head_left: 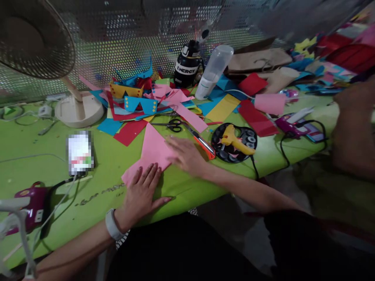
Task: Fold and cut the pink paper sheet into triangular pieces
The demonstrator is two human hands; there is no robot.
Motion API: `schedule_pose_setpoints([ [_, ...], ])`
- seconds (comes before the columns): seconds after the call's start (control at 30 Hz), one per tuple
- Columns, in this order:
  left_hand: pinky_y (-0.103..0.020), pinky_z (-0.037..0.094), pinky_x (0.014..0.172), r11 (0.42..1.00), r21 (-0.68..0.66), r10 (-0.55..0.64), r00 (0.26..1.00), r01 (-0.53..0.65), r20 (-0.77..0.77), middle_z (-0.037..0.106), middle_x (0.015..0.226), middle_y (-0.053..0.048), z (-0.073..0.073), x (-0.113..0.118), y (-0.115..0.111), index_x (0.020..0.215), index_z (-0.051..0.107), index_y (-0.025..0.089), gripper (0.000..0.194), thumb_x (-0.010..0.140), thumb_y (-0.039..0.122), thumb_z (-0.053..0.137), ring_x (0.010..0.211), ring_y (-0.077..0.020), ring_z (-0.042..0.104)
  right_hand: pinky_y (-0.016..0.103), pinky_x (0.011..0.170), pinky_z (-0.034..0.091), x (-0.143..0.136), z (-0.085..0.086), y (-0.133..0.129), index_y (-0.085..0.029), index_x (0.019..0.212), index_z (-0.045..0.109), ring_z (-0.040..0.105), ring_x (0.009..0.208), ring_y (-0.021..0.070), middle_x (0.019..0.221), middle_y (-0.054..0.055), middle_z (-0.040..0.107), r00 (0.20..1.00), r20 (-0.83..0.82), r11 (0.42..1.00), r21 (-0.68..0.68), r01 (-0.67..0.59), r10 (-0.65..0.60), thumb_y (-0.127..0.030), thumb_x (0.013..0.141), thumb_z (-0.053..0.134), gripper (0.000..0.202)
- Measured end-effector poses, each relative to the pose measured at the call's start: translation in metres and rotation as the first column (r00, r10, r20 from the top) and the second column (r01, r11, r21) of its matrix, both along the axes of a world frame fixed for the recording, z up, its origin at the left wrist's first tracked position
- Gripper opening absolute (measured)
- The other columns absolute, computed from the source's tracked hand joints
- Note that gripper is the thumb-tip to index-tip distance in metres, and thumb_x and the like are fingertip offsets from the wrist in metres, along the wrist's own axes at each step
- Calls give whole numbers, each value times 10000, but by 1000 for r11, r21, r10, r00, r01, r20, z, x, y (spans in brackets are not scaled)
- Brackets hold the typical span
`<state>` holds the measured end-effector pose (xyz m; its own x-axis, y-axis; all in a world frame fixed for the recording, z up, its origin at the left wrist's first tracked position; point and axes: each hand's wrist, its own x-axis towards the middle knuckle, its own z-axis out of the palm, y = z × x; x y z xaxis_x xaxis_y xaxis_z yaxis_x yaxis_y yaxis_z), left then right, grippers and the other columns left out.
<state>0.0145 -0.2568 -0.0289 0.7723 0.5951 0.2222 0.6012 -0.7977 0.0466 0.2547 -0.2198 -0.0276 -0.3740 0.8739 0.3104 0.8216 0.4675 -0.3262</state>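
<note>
A folded sheet of pink paper [154, 146] lies on the green table in front of me. My left hand [143, 191] rests flat on its lower edge, fingers stretched out and thumb apart. At the paper's right edge is my right hand [187, 154], somewhat blurred, with its fingers extended over the sheet. Just beyond my right hand lie an orange utility knife [206, 147] and a pair of black-handled scissors [175, 125]. A yellow glue gun [236, 141] sits on a black round tray [217, 134] to the right.
Paper crowns [140, 104] and coloured paper pieces lie at the back, near a black bottle [185, 70] and a clear bottle [215, 68]. A fan [79, 109] and a phone [79, 152] stand left. Another person's arm [356, 128] is at right.
</note>
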Motion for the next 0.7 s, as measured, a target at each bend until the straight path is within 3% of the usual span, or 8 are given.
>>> schedule_pose_setpoints([
  [0.07,-466,175,1200,1000,0,-6,1000,6,0,367,1541,-157,-1,0,1,1492,354,73,873,913,725,317,1441,-294,332,510,1177,263,-6,0,-20,-102,1475,391,312,1443,305,1543,174,378,974,85,977,-35,-208,210,-541,973,406,667],
  [0.13,-457,185,1198,1000,-3,-6,1000,6,-3,364,1543,-156,-1,-1,1,1488,365,77,858,914,715,337,1441,-293,333,513,1197,231,-10,-3,-36,-34,1482,356,241,1474,319,1562,222,307,952,124,960,-61,-273,279,-630,939,406,808],
  [0.3,-481,209,1183,1000,23,-12,1000,13,-23,364,1540,-167,0,0,3,1491,356,71,862,911,708,362,1436,-306,340,503,1211,218,-10,-10,-43,-13,1490,332,199,1487,313,1571,229,263,956,133,964,-89,-252,262,-657,927,401,858],
  [0.7,-477,204,1181,997,79,-10,998,15,-62,380,1526,-184,0,-1,3,1474,377,40,862,922,701,338,1428,-314,351,524,1221,124,-10,-7,-38,-61,1497,338,138,1502,299,1597,182,226,947,179,961,-126,-248,268,-683,934,339,839],
])
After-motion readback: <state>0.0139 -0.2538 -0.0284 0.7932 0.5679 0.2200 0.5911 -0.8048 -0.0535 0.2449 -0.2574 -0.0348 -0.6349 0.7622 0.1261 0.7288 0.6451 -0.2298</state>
